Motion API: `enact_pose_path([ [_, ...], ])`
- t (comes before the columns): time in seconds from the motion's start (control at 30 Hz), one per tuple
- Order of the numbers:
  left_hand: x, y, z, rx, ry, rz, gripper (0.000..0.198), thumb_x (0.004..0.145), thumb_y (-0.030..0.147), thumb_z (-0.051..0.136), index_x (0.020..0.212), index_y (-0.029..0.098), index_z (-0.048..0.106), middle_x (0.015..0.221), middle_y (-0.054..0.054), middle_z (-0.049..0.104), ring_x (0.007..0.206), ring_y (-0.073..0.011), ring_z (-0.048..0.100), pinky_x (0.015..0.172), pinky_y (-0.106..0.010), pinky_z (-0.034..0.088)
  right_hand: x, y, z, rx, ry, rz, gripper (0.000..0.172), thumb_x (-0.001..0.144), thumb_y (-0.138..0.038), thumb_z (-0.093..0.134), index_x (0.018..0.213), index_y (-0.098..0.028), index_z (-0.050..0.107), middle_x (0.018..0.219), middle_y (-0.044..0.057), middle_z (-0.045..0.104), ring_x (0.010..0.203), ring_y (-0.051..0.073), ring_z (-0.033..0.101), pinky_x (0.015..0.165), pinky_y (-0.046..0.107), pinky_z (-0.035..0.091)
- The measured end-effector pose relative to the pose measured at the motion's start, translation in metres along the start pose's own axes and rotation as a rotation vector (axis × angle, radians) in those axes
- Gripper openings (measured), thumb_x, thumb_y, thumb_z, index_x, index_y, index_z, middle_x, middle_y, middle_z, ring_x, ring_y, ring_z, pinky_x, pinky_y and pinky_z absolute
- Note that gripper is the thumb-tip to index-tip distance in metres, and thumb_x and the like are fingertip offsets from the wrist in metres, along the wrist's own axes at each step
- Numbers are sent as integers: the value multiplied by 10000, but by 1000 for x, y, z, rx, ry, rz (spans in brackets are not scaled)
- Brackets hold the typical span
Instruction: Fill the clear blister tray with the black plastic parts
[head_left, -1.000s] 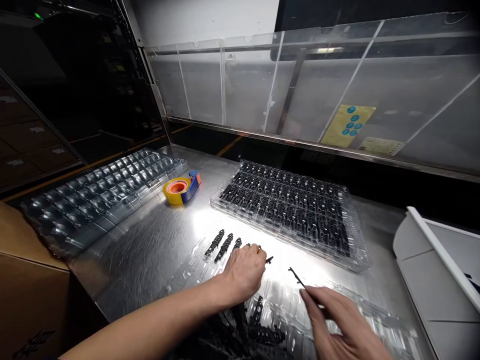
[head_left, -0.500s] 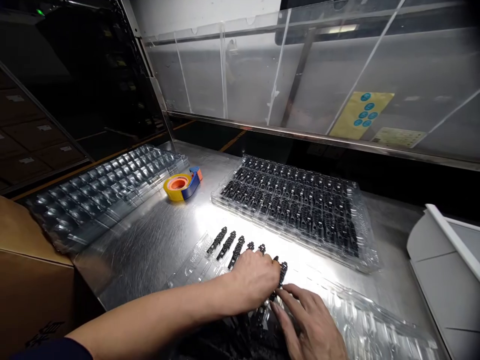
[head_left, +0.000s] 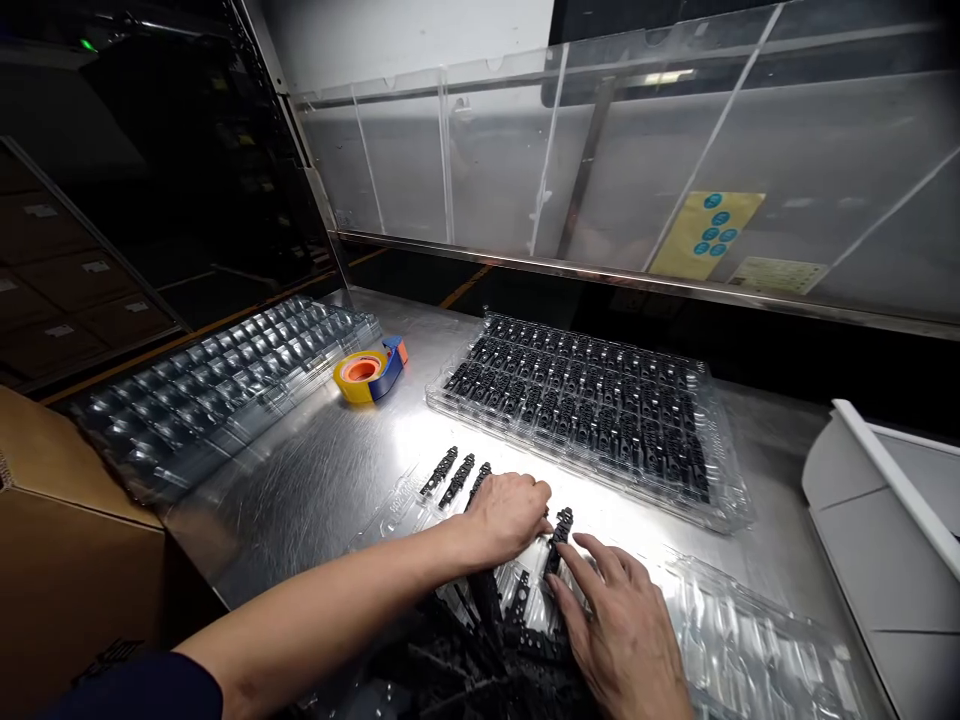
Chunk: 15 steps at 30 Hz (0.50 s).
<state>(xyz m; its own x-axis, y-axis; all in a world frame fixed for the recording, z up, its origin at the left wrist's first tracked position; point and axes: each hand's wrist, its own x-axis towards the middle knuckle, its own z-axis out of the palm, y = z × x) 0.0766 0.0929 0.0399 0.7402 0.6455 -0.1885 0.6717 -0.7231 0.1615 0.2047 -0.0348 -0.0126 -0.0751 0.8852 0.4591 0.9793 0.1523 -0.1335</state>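
Observation:
A clear blister tray (head_left: 720, 640) lies on the steel bench in front of me, with a row of small black plastic parts (head_left: 450, 475) seated in its far-left pockets. My left hand (head_left: 506, 515) rests on that row, its fingers curled over parts I cannot make out. My right hand (head_left: 622, 625) lies just to its right, fingers stretched flat, fingertips touching a black part (head_left: 561, 530) in the tray. A heap of loose black parts (head_left: 487, 650) sits at the near edge under both wrists.
A full tray of black parts (head_left: 592, 405) lies behind. A stack of clear trays (head_left: 217, 375) sits at the left beside a yellow tape roll (head_left: 364, 375). A cardboard box (head_left: 67, 540) is at the near left, a white bin (head_left: 885, 540) at the right.
My right hand moved left from the tray's middle to the black part beside my left hand. More parts stand in the row. The view shifted slightly.

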Motion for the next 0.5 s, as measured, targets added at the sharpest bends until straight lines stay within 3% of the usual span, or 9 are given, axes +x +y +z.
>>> enact_pose_path([
  [0.13, -1, -2, 0, -28, -22, -63, 304, 974, 369, 475, 1025, 120, 643, 904, -94, 725, 820, -230, 703, 696, -367, 559, 0, 1, 2, -9, -18, -19, 240, 916, -322, 535, 1125, -218, 593, 1145, 85, 613, 979, 286, 504, 726, 420, 488],
  [0.23, -13, -8, -12, -39, -34, 10, 149, 874, 204, 556, 965, 161, 666, 931, -98, 722, 837, -256, 703, 665, -337, 543, 1, 2, 2, -22, -19, -15, 265, 921, -331, 521, 1153, -222, 588, 1178, 76, 609, 1002, 293, 494, 716, 420, 487],
  [0.3, -20, -11, -18, -47, -42, 85, 156, 794, 161, 609, 931, 199, 672, 953, -74, 709, 856, -253, 695, 655, -310, 529, 2, 3, 2, -31, -38, -19, 267, 916, -325, 527, 1161, -237, 585, 1221, 45, 605, 1011, 292, 491, 706, 421, 485],
  [0.5, -20, -2, -9, -20, 28, 58, 200, 870, 317, 605, 974, 156, 661, 960, -102, 673, 907, -288, 648, 653, -351, 530, 5, 4, 8, -42, -48, -31, 251, 920, -326, 516, 1146, -244, 588, 1197, -8, 643, 1040, 296, 496, 697, 433, 497],
])
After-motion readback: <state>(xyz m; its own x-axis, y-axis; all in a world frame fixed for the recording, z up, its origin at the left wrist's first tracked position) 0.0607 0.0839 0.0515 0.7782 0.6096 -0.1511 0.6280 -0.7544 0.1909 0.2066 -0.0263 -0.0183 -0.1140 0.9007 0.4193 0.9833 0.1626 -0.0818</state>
